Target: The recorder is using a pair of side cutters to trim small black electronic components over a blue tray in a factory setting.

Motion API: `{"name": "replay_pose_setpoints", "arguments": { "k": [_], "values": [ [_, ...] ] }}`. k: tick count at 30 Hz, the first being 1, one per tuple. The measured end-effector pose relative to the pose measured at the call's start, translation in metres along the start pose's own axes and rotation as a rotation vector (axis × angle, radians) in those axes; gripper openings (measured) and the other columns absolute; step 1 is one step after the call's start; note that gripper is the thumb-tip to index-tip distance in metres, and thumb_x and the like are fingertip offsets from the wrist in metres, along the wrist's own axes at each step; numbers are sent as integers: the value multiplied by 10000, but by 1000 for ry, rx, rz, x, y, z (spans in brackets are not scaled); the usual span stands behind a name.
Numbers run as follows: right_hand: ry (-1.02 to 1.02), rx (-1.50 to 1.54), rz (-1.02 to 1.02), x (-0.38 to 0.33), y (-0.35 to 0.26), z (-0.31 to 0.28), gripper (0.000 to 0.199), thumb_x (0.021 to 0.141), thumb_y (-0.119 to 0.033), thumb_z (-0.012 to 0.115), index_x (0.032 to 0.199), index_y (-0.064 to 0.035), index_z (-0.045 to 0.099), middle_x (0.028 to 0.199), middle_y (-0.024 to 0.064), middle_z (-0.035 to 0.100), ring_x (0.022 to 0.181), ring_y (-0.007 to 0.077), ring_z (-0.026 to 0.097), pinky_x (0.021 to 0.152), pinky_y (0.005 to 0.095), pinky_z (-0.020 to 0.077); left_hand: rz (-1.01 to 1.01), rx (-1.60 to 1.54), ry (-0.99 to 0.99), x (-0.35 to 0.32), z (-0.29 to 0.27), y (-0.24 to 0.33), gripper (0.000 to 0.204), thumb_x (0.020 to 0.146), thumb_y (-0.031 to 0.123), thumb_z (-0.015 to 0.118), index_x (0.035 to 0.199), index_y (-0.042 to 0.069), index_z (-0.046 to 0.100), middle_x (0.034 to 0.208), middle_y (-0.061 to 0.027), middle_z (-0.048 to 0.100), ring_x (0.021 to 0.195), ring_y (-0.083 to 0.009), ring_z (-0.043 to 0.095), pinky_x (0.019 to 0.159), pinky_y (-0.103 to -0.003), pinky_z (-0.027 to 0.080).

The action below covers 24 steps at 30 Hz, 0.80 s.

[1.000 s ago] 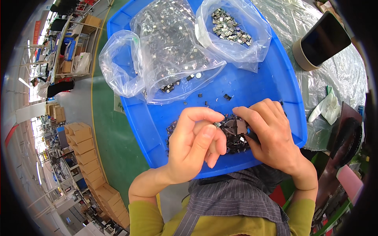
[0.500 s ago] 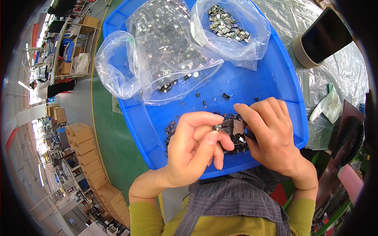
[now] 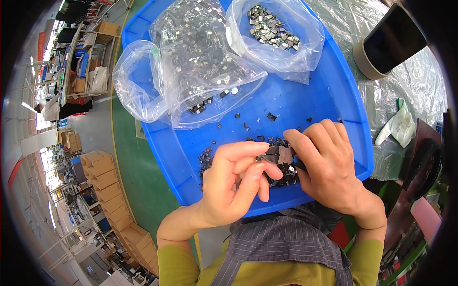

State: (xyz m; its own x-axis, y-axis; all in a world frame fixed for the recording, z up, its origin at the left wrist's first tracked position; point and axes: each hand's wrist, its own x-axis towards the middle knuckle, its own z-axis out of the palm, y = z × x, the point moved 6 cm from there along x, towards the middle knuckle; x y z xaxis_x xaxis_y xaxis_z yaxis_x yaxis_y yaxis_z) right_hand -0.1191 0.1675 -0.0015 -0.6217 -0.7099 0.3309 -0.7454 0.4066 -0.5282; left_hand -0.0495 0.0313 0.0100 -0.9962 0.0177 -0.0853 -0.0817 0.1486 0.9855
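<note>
My right hand point(image 3: 331, 167) is wrapped round the dark handles of a pair of pliers point(image 3: 285, 155), whose jaws point left toward my other hand. My left hand point(image 3: 231, 183) is closed in a pinch at the jaw tips, thumb and forefinger round a small part that the fingers mostly cover. Both hands are over the near side of a blue tray point(image 3: 329, 102). Beneath them lies a heap of small black pieces point(image 3: 286, 180), partly hidden by the fingers and pliers.
Toward the tray's far side are a clear bag point(image 3: 202, 52) of small black and silver parts and an open bag point(image 3: 307, 59) with similar parts. On the plastic-covered table to the right are a dark screen in a round holder point(image 3: 374, 62) and a white glove point(image 3: 400, 126). Cardboard boxes point(image 3: 114, 205) line the left.
The plier jaws look wider apart than before, and the small part at my left fingertips shows less. Both hands have otherwise barely moved; the view has shifted slightly.
</note>
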Motion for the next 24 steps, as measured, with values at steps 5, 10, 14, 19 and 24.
{"name": "replay_pose_setpoints", "arguments": {
  "k": [5,10,14,19,24],
  "values": [
    [-21,23,7,-1,-1,0,344,663,-25,630,1005,-49,599,768,71,437,704,243,470,641,365,368,-14,-46,-1,1,0,-2,251,1003,45,377,1250,11,342,874,-203,681,571,-122,625,494,-200,458],
    [-80,88,20,-1,-1,2,285,672,-21,624,952,-49,579,765,78,446,703,253,477,631,368,377,-32,-216,16,-2,1,-4,303,981,-23,430,1277,-19,365,880,-174,647,579,-94,577,536,-208,471],
    [-125,136,38,-1,-1,4,269,679,-10,621,941,-47,571,767,83,456,709,261,485,633,375,385,-34,-262,1,0,1,-7,286,988,-3,424,1269,-9,370,844,-150,624,554,-92,553,514,-209,455],
    [-187,251,61,-2,0,7,320,666,-1,648,973,-41,568,791,93,488,748,277,513,664,382,404,-91,-339,-2,1,-1,-9,271,996,15,415,1262,-10,372,841,-149,623,546,-93,548,501,-213,449],
    [-149,172,70,1,1,5,385,655,-14,661,1030,-39,577,799,82,482,756,267,506,674,379,397,-141,-341,-2,2,-1,-9,264,998,7,406,1260,-12,376,855,-155,630,552,-92,554,511,-210,454]
  ]
}}
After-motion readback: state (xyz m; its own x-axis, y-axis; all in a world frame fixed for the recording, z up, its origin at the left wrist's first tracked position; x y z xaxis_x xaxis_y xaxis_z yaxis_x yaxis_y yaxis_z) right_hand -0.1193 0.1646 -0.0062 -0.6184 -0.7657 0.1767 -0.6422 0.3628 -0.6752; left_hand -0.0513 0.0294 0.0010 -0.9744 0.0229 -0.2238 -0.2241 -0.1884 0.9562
